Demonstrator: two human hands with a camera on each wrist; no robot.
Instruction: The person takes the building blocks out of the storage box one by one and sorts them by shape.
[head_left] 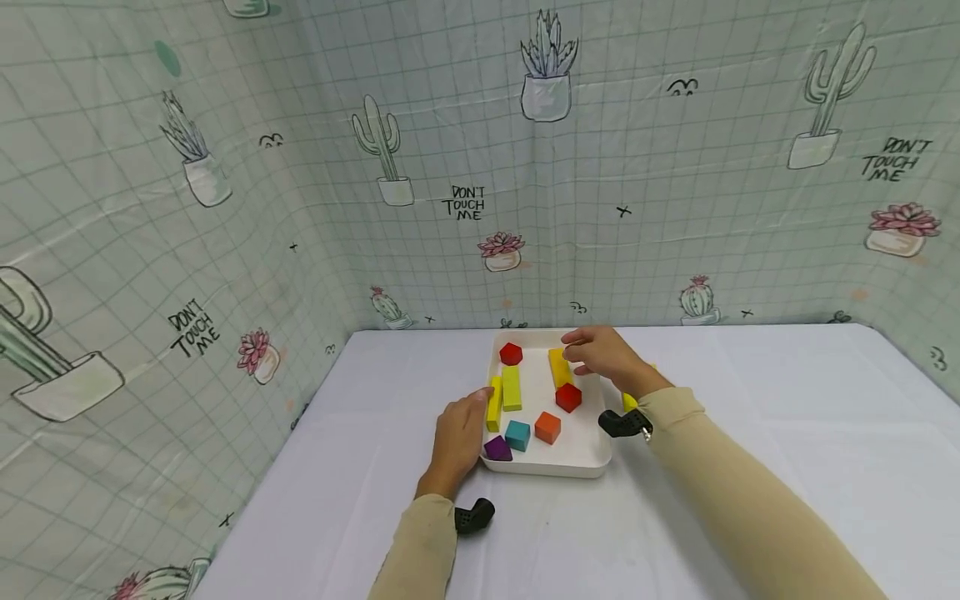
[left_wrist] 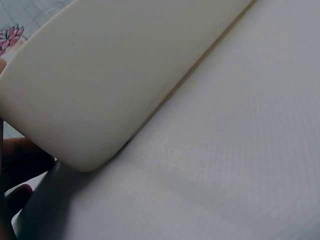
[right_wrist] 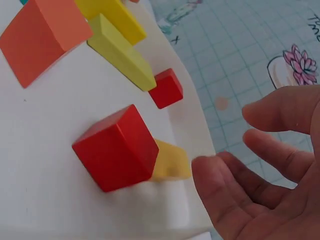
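A white tray (head_left: 540,468) holds several coloured wooden blocks. My left hand (head_left: 459,432) grips its left side, with the thumb at the rim and the fingers against the outer wall, partly cut off in the left wrist view. Over the far right rim, my right hand (head_left: 606,358) holds nothing; its fingers are spread and slightly bent. Nearest to it are a long yellow block (head_left: 558,367) and a red block (right_wrist: 117,150) at that block's near end. Another red block (head_left: 511,354) lies in the far left corner, beyond a yellow-green block (head_left: 512,389).
Along the tray's left wall lies a yellow block (head_left: 494,404). Near the front are a purple block (head_left: 498,448), a teal block (head_left: 517,436) and an orange block (head_left: 547,427). Another yellow piece (head_left: 629,402) sits outside the tray, partly hidden by the right wrist.
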